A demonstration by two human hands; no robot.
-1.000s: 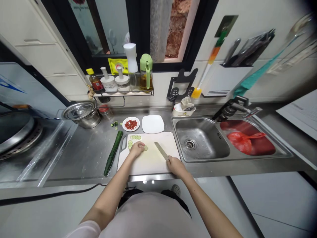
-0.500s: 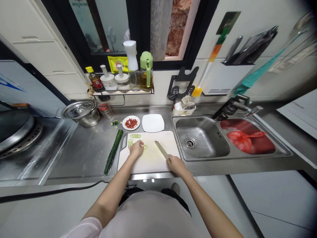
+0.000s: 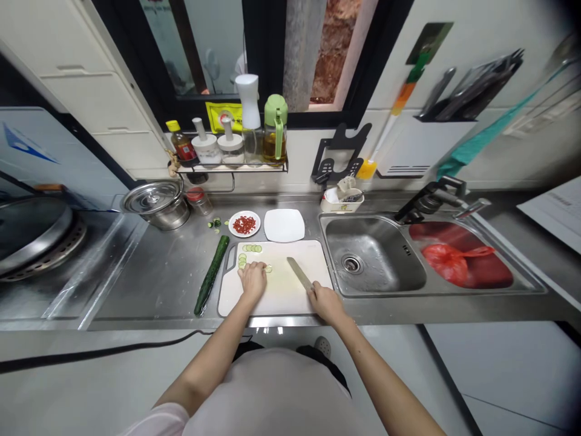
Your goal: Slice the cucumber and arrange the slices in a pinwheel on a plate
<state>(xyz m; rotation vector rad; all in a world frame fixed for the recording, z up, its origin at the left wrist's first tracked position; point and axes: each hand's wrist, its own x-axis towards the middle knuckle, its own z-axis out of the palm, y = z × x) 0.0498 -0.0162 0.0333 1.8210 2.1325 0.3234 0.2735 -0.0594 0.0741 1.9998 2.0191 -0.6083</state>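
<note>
A person at the kitchen counter has cucumber slices [image 3: 250,249] on a white cutting board [image 3: 281,293].

The green slices lie at the far left corner of the board, and one more slice [image 3: 269,269] sits just beside the left hand [image 3: 252,280]. That hand lies flat on the board with its fingers bunched close together, and I cannot tell if it has anything under it. The right hand [image 3: 325,301] is wrapped tight around the handle of a knife [image 3: 299,274]. The blade points away over the board, apart from the slices. Both arms reach straight out from the body. A whole cucumber [image 3: 212,274] lies on the steel counter just left of the board. Behind the board are a small plate of red bits [image 3: 244,223] and a bare white plate [image 3: 284,224]. The sink [image 3: 376,260] is to the right, and a red bag [image 3: 447,261] lies in the next basin. A lidded pot [image 3: 157,203] stands far off to the left.
</note>
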